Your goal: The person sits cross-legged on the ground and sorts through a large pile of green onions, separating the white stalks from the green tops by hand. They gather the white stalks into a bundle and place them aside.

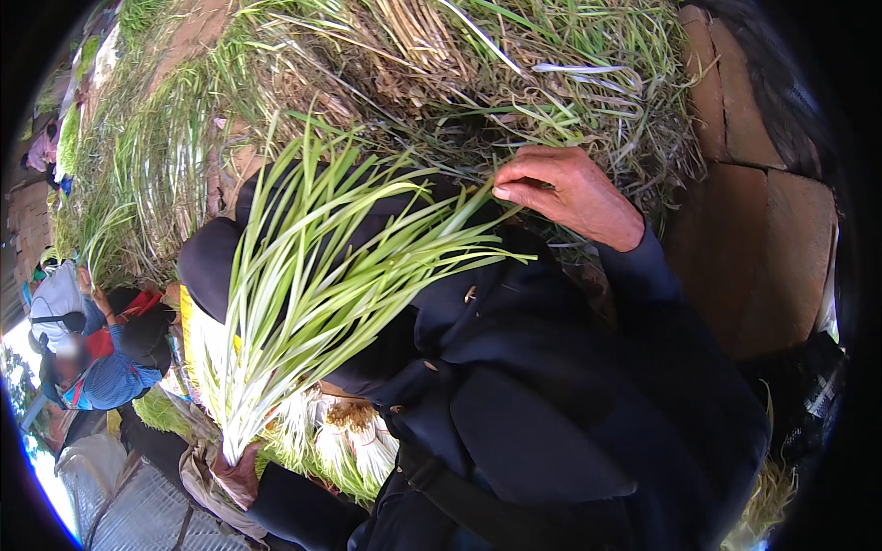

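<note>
My left hand (238, 475), low on the left, grips a bunch of long flat-leaved green stalks (310, 275), like garlic greens, by their white bases. The leaves fan up and to the right across my dark-trousered knees (210, 258). At the upper right, my right hand (572, 196) has thumb and fingers pinched together at the tip of one leaf from that bunch. Part of my left hand is hidden by shade and the sleeve.
A heap of loose green and dried stalks (413, 76) spreads beyond my knees. Tied white-stemmed bundles (351, 441) lie beside my lap. Brick paving (730, 248) is at the right. Another person (103, 351) sits at the left, hands on greens.
</note>
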Demonstrator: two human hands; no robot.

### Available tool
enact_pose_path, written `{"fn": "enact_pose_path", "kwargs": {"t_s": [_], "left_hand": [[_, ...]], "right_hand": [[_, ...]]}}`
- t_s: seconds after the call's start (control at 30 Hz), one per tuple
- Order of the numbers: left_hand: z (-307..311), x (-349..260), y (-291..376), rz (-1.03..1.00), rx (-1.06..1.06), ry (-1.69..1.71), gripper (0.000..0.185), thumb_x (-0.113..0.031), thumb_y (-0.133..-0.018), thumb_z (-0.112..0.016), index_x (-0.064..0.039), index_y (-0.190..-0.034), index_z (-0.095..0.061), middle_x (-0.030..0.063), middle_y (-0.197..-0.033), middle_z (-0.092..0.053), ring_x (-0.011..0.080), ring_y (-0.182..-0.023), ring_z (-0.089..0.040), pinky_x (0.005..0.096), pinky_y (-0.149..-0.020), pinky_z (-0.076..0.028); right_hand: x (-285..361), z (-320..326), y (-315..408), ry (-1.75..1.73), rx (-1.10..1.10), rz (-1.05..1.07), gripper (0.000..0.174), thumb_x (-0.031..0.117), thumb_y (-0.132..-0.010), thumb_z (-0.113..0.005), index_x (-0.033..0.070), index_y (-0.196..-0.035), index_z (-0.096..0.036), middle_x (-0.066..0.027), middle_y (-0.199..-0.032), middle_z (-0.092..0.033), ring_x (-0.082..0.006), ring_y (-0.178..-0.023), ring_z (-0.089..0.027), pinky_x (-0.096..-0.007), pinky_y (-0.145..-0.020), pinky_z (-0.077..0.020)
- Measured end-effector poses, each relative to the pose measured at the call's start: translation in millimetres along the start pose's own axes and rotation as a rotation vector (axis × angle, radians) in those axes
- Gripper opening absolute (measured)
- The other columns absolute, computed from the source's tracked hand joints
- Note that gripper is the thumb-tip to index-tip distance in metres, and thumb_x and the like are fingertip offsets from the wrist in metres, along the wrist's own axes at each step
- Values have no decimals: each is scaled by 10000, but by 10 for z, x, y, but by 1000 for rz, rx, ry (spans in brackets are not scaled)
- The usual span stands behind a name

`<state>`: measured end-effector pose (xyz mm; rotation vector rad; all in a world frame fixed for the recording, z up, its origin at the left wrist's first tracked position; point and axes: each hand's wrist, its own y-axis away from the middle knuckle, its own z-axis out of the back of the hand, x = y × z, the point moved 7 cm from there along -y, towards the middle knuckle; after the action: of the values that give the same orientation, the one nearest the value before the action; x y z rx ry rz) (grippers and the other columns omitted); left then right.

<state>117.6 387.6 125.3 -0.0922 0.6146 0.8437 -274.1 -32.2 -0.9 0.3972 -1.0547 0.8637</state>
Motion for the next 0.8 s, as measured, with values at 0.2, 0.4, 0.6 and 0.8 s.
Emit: {"fn": "enact_pose_path", "kwargs": {"t_s": [0.2,0.4,0.6,0.8], "left_hand": [[54,300,-41,211,170,-51,414,11,-863,-678,29,-1268,-590,126,-1156,-684,199,-1079,-624,336,-979,-444],[42,396,4,181,171,-19,378,-3,-880,-654,37,-1252,-600,138,-1156,-682,196,-1081,-618,333,-971,-441],[29,383,47,125,97,164,333,-12,-887,-642,44,-1215,-624,142,-1137,-688,196,-1058,-625,332,-960,-439],[45,315,82,113,103,158,331,-59,-881,-665,43,-1195,-637,139,-1098,-702,186,-1025,-631,344,-933,-450]], "right_hand": [[-174,-132,209,-71,240,-78,165,145,-877,-677,-6,-940,-658,-120,-810,-671,-267,-727,-653,-346,-648,-494],[-436,-417,488,-161,508,-268,209,180,-868,-696,-15,-935,-660,-132,-776,-677,-236,-705,-664,-338,-650,-487],[-421,-560,503,-254,331,-250,250,227,-900,-681,-18,-930,-648,-125,-744,-650,-195,-665,-635,-332,-645,-482],[-112,-101,433,68,84,-175,121,132,-887,-674,14,-913,-660,-92,-845,-617,-236,-728,-624,-347,-631,-478]]}}
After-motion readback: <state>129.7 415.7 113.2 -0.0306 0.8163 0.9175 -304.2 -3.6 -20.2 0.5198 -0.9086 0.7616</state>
